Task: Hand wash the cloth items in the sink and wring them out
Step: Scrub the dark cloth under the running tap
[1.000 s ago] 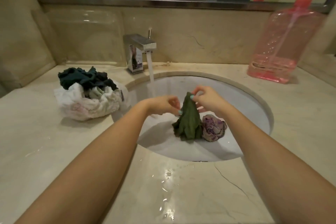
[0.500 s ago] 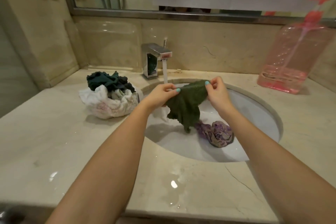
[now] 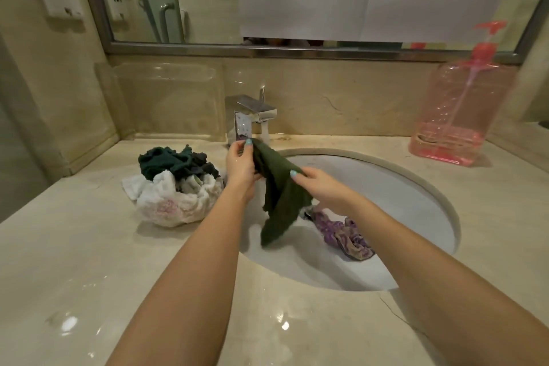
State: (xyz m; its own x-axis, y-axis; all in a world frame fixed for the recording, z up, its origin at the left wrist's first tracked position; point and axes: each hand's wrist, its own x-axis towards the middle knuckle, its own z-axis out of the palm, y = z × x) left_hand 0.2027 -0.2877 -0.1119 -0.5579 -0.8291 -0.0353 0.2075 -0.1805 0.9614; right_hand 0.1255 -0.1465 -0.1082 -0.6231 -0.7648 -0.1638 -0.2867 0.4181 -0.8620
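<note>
A dark green cloth (image 3: pixel 280 196) hangs over the white sink (image 3: pixel 416 187), held by both hands. My left hand (image 3: pixel 240 163) pinches its top corner just under the running chrome faucet (image 3: pixel 252 119). My right hand (image 3: pixel 319 184) grips the cloth's right edge lower down. The cloth's bottom end dangles near the basin floor. A crumpled purple patterned cloth (image 3: pixel 341 232) lies in the basin to the right of it.
A pile of cloths (image 3: pixel 175 187), dark green ones on top of a white one, sits on the marble counter (image 3: pixel 89 261) left of the sink. A pink pump bottle (image 3: pixel 457 116) stands at the back right. The counter in front is wet.
Both hands lifted the green cloth out of the basin and spread it. My left hand rose to the faucet stream while my right hand slid down along the edge.
</note>
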